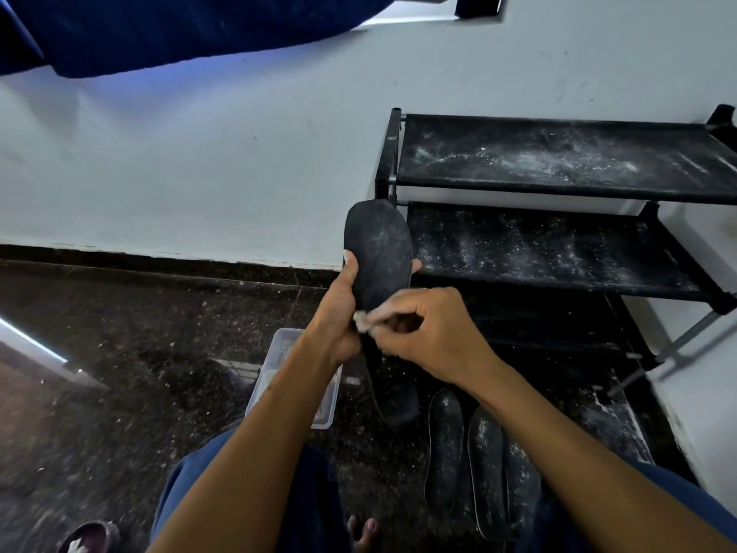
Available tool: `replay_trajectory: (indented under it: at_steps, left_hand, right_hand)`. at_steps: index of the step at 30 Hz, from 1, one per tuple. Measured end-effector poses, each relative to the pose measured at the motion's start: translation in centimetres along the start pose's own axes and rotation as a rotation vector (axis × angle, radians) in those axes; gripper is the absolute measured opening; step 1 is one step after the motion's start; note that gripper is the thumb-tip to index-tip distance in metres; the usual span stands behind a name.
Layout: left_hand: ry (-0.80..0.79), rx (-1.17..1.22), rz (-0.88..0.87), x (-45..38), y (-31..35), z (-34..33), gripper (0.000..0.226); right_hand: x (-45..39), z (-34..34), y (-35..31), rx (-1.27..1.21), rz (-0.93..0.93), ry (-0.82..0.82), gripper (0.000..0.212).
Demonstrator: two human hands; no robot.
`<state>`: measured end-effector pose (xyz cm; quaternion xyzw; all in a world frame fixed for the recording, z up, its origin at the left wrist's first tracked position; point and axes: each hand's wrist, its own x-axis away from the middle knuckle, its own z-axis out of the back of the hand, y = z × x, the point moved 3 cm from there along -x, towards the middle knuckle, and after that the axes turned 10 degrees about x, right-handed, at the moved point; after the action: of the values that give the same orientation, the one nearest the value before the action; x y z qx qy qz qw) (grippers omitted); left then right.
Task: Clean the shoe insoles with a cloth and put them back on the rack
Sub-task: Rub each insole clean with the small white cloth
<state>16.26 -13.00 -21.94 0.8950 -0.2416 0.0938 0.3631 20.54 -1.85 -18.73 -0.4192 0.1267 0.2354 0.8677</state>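
A black dusty insole (379,253) stands upright in front of me, its toe end up. My left hand (339,309) grips it round the middle, thumb on the left edge and fingertips showing at the right edge. My right hand (430,329) pinches a small white cloth (362,322) against the insole's lower part. Three more dusty insoles (444,449) lie on the floor by my knees. The black shoe rack (558,193) stands at the right against the wall, its shelves speckled with white dust.
A clear plastic container (279,377) sits on the dark speckled floor under my left arm. A white wall runs behind, with a dark blue curtain (159,29) hanging at the top left. My bare toes (363,532) and a slipper (91,536) show at the bottom.
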Motion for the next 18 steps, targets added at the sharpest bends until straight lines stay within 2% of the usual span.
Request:
replay_trajectory:
  at_steps: [2,4,7,10,11,13,15,18]
  left_hand:
    - [-0.003,-0.054,0.014,0.2,-0.2,-0.3,0.074]
    - [0.022,-0.116,0.018,0.2,-0.5,-0.5,0.073]
    - [-0.009,-0.112,0.025,0.1,-0.9,-0.7,0.077]
    - [-0.021,-0.005,0.033,-0.2,-0.6,-0.4,0.078]
    - [-0.021,0.016,0.033,-0.2,-0.5,-0.3,0.078]
    - [-0.007,-0.013,0.022,-0.1,-0.2,-0.3,0.079]
    - [0.056,-0.074,-0.005,-0.1,0.0,-0.1,0.071]
    - [0.054,-0.090,-0.014,0.4,-0.2,-0.3,0.057]
  right_hand:
    - [-0.5,0.6,0.1,0.116,0.055,0.195,0.016]
    - [-0.7,0.2,0.4,0.286,0.089,0.277,0.015]
    - [-0.2,-1.0,0.5,0.370,0.092,0.177,0.010]
    - [0.4,-1.1,0.1,0.227,0.076,0.025,0.005]
    - [0.5,-0.7,0.0,0.188,0.084,0.031,0.007]
    - [0.3,0.4,0.2,0.197,0.090,0.172,0.013]
    - [-0.1,0.9,0.8,0.255,0.073,0.319,0.011]
    - [-0.3,0.5,1.2,0.348,0.055,0.373,0.010]
